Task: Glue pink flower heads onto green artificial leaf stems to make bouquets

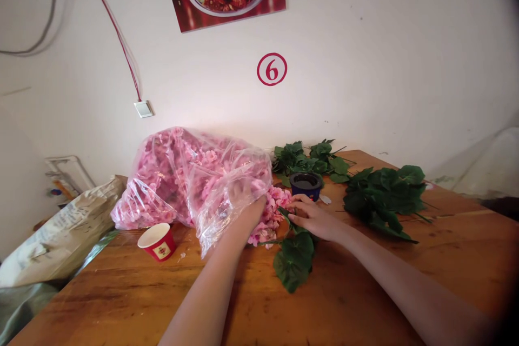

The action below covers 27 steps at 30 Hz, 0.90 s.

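My left hand (242,194) reaches into a clear plastic bag (211,221) packed with pink artificial flowers. Film and petals blur its fingers, so I cannot tell their grip. Loose pink flowers (265,227) spill from the bag's right side onto the table. Beside them is my right hand (313,217), its fingers stretched forward and apart at the edge of the blossoms. A sprig of green artificial leaves (295,259) lies under and in front of that hand, one leaf close to the fingertips. Just behind the right hand stands a dark blue round tub (306,186).
A red and white paper cup (157,242) stands left on the wooden table (133,297). Green leaf bunches lie at the back (300,158) and right (385,200). A white sack (60,232) sits beyond the left edge. The wall (344,75) rises behind the table.
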Each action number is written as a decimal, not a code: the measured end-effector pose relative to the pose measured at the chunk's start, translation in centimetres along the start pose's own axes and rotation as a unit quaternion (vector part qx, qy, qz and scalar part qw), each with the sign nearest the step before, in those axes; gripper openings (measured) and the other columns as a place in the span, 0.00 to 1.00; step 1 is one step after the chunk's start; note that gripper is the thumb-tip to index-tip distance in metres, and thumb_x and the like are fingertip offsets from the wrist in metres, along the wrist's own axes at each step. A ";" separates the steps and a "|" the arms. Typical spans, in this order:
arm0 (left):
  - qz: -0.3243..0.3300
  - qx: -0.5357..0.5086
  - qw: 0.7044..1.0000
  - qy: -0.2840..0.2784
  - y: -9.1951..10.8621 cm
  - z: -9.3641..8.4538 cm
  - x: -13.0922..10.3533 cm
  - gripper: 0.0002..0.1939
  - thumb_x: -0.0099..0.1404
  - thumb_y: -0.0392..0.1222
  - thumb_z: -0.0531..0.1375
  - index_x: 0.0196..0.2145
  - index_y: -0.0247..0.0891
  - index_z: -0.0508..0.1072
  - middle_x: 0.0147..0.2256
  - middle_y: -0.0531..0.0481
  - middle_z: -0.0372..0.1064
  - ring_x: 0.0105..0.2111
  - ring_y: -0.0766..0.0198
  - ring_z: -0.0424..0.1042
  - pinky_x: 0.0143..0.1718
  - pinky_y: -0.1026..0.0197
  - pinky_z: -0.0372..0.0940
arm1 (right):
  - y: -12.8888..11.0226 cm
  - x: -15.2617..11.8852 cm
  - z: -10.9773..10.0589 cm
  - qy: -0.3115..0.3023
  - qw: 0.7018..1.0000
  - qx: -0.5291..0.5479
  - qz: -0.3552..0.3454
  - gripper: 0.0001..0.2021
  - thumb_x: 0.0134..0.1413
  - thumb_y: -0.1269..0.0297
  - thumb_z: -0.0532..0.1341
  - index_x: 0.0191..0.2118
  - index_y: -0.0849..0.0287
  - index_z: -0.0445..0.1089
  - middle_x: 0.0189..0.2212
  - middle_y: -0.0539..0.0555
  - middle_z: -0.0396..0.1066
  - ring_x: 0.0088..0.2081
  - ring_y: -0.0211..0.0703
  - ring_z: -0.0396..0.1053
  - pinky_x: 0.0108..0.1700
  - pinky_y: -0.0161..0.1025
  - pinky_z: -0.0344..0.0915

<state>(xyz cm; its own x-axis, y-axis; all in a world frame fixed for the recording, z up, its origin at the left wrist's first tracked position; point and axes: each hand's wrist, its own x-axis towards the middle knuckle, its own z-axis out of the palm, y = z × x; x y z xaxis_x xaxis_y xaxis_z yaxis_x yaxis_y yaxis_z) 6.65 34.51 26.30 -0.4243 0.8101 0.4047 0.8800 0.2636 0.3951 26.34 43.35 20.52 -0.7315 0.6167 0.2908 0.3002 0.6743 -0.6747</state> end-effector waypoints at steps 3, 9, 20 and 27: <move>0.023 0.028 0.999 0.036 0.5 -0.4 -0.7 0.30 0.58 0.51 0.59 0.57 0.39 0.64 0.59 0.38 0.58 0.63 0.37 0.47 0.61 0.39 0.47 | 0.1 -0.1 0.0 -0.014 1.000 -0.018 -0.003 0.18 0.58 0.53 0.56 0.51 0.51 0.70 0.59 0.56 0.53 0.62 0.52 0.52 0.64 0.50 0.49; 0.060 0.053 0.997 -0.021 2.6 -1.6 -2.2 0.28 0.62 0.51 0.55 0.56 0.35 0.64 0.50 0.35 0.68 0.53 0.42 0.64 0.54 0.46 0.59 | 1.0 -0.1 0.3 -0.045 0.999 -0.015 -0.009 0.23 0.57 0.57 0.56 0.58 0.54 0.65 0.64 0.56 0.49 0.65 0.54 0.45 0.66 0.53 0.42; 0.178 0.124 0.970 -0.114 1.9 1.2 -3.1 0.32 0.62 0.54 0.55 0.61 0.39 0.59 0.61 0.36 0.54 0.59 0.42 0.57 0.56 0.42 0.56 | -0.4 0.6 -1.4 0.157 0.986 0.056 -0.003 0.14 0.52 0.57 0.59 0.43 0.57 0.72 0.53 0.58 0.64 0.55 0.51 0.62 0.57 0.46 0.60; 0.129 0.186 0.962 -0.155 0.3 2.3 -2.2 0.38 0.59 0.40 0.58 0.65 0.43 0.51 0.60 0.34 0.55 0.57 0.44 0.61 0.53 0.46 0.60 | -0.7 0.1 -3.6 0.200 0.958 0.206 0.017 0.14 0.52 0.53 0.60 0.39 0.56 0.74 0.52 0.57 0.68 0.53 0.54 0.65 0.51 0.45 0.64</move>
<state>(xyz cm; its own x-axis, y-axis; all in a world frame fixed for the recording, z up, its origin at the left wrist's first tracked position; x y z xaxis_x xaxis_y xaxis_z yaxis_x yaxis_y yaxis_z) 8.29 33.97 23.63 -0.1492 0.9755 0.1615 0.9873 0.1561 -0.0311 28.24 44.43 23.41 -0.4070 0.7978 0.4448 -0.0067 0.4844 -0.8748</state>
